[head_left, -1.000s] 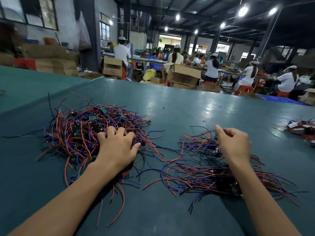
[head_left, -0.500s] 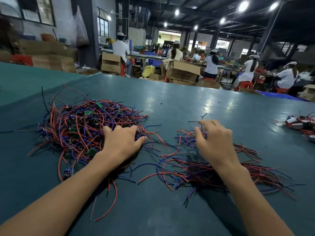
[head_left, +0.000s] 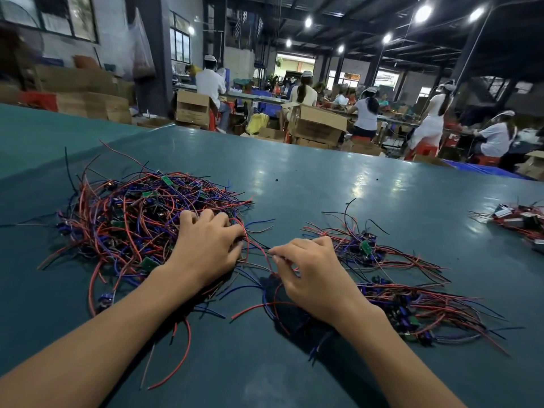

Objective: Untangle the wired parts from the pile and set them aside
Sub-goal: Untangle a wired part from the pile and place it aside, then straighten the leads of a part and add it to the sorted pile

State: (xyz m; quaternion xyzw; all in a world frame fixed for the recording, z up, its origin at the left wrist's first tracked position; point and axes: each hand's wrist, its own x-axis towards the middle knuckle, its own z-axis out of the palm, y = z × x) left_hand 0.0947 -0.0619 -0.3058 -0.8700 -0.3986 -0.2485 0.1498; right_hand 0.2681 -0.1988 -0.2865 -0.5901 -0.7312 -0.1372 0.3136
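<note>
- Red-and-blue pile (head_left: 132, 219): I see my left hand (head_left: 206, 248) clutching its right edge.
- My right hand (head_left: 312, 275) pinches a red wire (head_left: 262, 254) beside the smaller bunch (head_left: 412, 301).

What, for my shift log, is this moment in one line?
left hand: grips tangled wire pile | right hand: pinches red wire beside it | set-aside wired parts: right, on table | part not yet set aside
</note>
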